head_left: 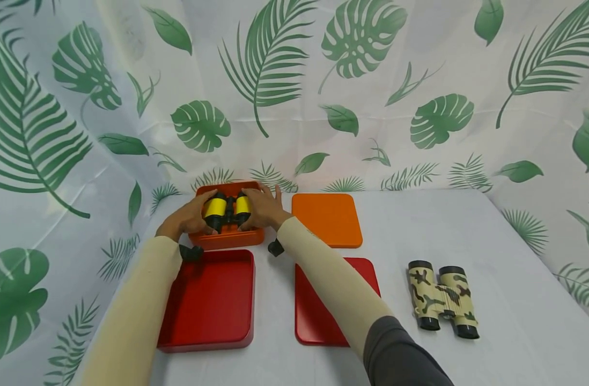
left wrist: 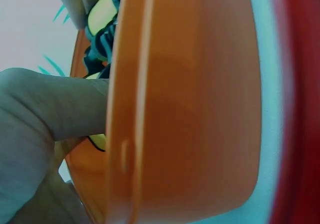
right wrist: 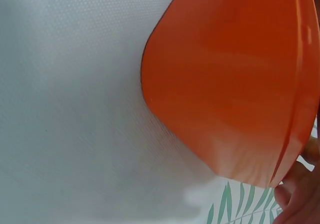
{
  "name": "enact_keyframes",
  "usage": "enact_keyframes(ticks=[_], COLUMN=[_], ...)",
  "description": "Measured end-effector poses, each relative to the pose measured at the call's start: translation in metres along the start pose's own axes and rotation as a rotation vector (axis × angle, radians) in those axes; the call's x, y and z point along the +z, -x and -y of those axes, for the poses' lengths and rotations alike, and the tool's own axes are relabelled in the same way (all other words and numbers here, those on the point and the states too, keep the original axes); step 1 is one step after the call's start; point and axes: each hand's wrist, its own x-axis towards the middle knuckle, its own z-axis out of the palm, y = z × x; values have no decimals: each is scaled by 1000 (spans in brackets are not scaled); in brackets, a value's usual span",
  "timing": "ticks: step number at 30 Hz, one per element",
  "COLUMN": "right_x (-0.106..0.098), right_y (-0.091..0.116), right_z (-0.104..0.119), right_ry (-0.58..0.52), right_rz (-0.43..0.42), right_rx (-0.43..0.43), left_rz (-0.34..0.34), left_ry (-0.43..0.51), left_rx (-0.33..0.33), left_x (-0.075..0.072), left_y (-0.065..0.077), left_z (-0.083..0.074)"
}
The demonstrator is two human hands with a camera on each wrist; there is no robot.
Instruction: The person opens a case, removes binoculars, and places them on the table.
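Note:
Yellow-and-black binoculars (head_left: 230, 209) lie within the orange box (head_left: 227, 242) at the back left, lenses pointing toward and away from me. My left hand (head_left: 188, 217) grips their left barrel, thumb at the near end and fingers toward the far end. On the other side, my right hand (head_left: 264, 208) holds the right barrel in the same way. The left wrist view shows the left thumb (left wrist: 75, 103) reaching over the box's rim. In the right wrist view the orange box (right wrist: 235, 83) fills much of the frame, with a few right-hand fingers (right wrist: 295, 184) at its edge.
An orange lid (head_left: 326, 220) lies right of the orange box. Nearer me are an open red box (head_left: 207, 300) and a red lid (head_left: 318, 316), partly under my right forearm. Camouflage binoculars (head_left: 443, 299) lie at the right. A leaf-print curtain (head_left: 294, 107) stands behind the white table.

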Motion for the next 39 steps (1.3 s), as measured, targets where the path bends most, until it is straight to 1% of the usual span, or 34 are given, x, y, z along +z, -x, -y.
enact_keyframes(ticks=[6, 9, 15, 23, 26, 30, 36, 39], right_x=[-6, -11, -16, -24, -28, -32, -37, -39], right_y=[3, 4, 8, 17, 19, 22, 28, 32], right_z=[-1, 0, -2, -5, -5, -6, -12, -15], right_ry=[-42, -60, -90, -142, -160, -159, -178, -171], right_rz=[-15, -21, -41, -65, -67, -72, -91, -99], right_rx=[-37, -52, -57, -66, -79, -89, -102, -114], left_rz=[-5, -18, -39, -68, -79, -86, -111, -118], left_ry=[106, 143, 173, 166, 170, 171, 163, 166], left_rx=[27, 44, 93, 143, 143, 135, 160, 150], left_x=[-4, -7, -14, -19, -19, -19, -17, -15], left_y=[7, 10, 14, 21, 23, 24, 27, 28], left_z=[3, 3, -3, -14, -16, -19, -26, -31])
